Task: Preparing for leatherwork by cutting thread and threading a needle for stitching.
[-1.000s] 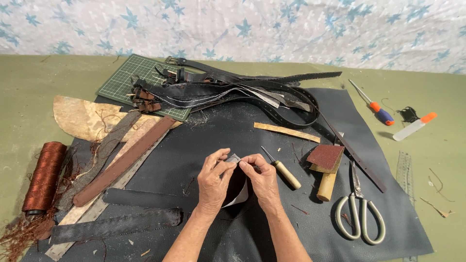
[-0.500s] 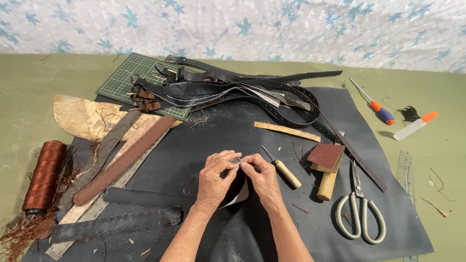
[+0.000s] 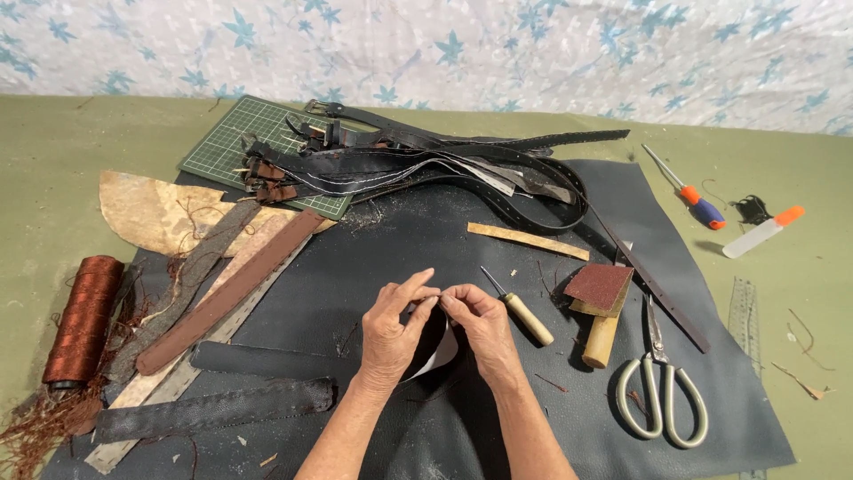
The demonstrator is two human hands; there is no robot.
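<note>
My left hand [image 3: 391, 331] and my right hand [image 3: 480, 326] meet at the fingertips over a large black leather sheet [image 3: 426, 249]. Between them they pinch a curved black leather piece [image 3: 435, 351] with a pale underside, bent into a loop below the fingers. An awl with a wooden handle [image 3: 520, 308] lies just right of my right hand. A block wrapped in brown sandpaper [image 3: 600, 289] lies further right.
A pile of black belts [image 3: 418, 164] lies on a green cutting mat [image 3: 240, 142] at the back. Scissors [image 3: 662, 382] lie right, a spool of brown thread [image 3: 84, 320] left, brown and black straps [image 3: 222, 293] between. A screwdriver [image 3: 689, 196] and craft knife [image 3: 762, 231] sit far right.
My fingers have shifted slightly on the leather piece, with the left index finger now stretched out over the pinch. Nothing else on the table has moved.
</note>
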